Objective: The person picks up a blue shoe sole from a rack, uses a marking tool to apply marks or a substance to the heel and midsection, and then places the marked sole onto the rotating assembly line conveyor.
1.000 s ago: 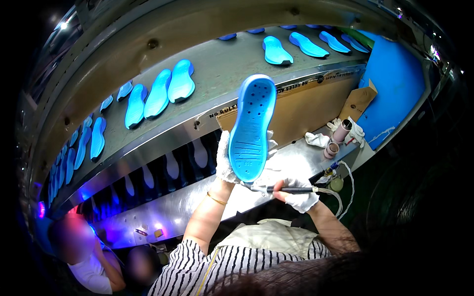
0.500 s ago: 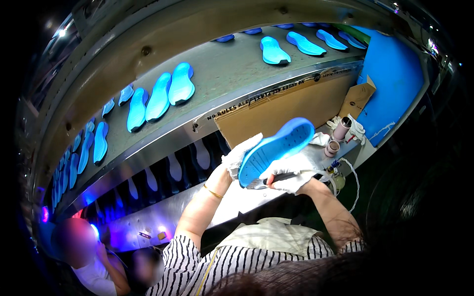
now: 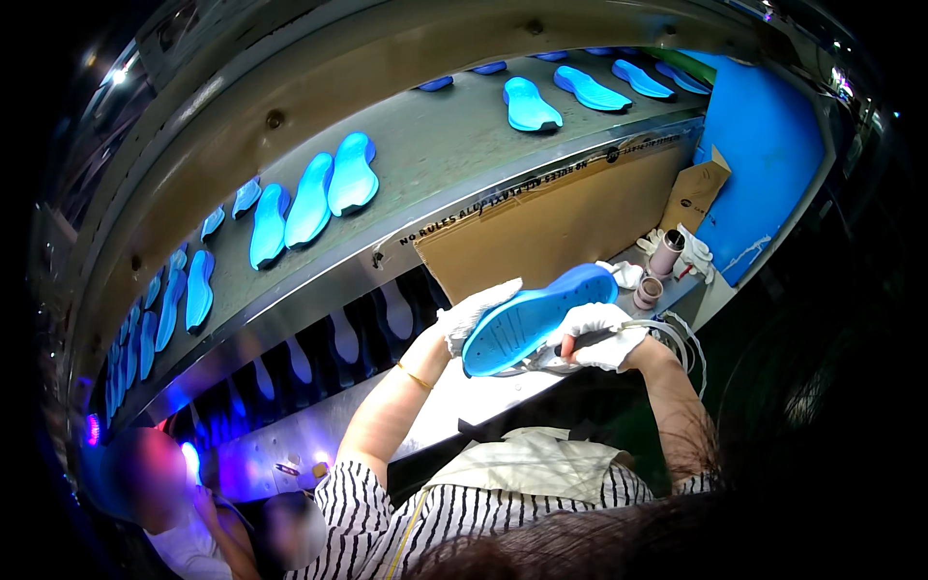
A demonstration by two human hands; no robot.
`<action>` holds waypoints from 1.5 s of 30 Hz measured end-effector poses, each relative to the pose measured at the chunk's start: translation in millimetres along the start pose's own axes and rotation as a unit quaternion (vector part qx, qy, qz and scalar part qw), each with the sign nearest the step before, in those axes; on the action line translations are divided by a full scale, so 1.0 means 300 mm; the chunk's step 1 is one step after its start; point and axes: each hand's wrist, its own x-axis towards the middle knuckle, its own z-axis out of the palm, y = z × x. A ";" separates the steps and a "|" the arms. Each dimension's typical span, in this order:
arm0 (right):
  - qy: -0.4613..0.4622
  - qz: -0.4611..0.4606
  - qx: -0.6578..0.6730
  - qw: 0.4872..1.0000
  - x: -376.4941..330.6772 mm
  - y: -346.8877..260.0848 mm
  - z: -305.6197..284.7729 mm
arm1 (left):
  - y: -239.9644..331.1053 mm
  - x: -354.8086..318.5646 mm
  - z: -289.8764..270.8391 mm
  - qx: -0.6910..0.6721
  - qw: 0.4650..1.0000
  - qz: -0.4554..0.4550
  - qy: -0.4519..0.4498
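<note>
A blue shoe sole [image 3: 532,324] is held up at an angle, its slotted and dotted face turned toward me. My left hand [image 3: 476,311], in a white glove, grips it along its left edge. My right hand [image 3: 607,338], also white-gloved with a bare fingertip showing, is closed round a slim dark-handled tool [image 3: 557,346] at the sole's lower right side. The tool's working tip is hidden, and I cannot tell whether it touches the sole. White cords run near my right wrist.
Blue soles [image 3: 309,201] lie spaced along a grey conveyor belt [image 3: 435,145] beyond my hands. A cardboard sheet [image 3: 541,232] leans below the belt. Pinkish cups [image 3: 667,253] and white gloves [image 3: 698,255] lie at right, beside a blue panel [image 3: 768,164]. A person [image 3: 159,493] is at lower left.
The sole has come down a little and tilted flatter, with my left hand still on it. My right hand has shifted right along the sole's lower side, keeping the tool.
</note>
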 end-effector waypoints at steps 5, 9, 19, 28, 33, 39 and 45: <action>0.178 0.092 0.224 0.954 -0.006 -0.025 0.136 | -0.061 0.012 0.090 -0.213 0.960 0.139 -0.115; 0.175 0.134 0.415 0.883 -0.001 -0.066 0.263 | -0.099 0.078 0.019 -0.242 0.926 0.214 -0.194; 0.329 -0.016 0.092 0.940 0.046 -0.058 0.182 | -0.133 0.057 0.083 -0.236 0.933 0.232 -0.140; 0.295 -0.052 0.359 0.884 0.091 -0.128 0.143 | -0.155 0.039 0.031 -0.297 0.917 0.201 -0.174; 0.403 -0.078 0.223 0.884 0.163 -0.065 0.150 | -0.197 0.089 0.000 -0.299 0.897 0.279 -0.168; 0.428 -0.066 0.135 0.891 0.132 -0.057 0.041 | -0.138 0.024 0.102 -0.241 0.930 0.243 -0.134; 0.419 -0.094 0.091 0.898 0.196 0.045 -0.011 | -0.113 0.014 0.147 -0.294 0.889 0.227 -0.267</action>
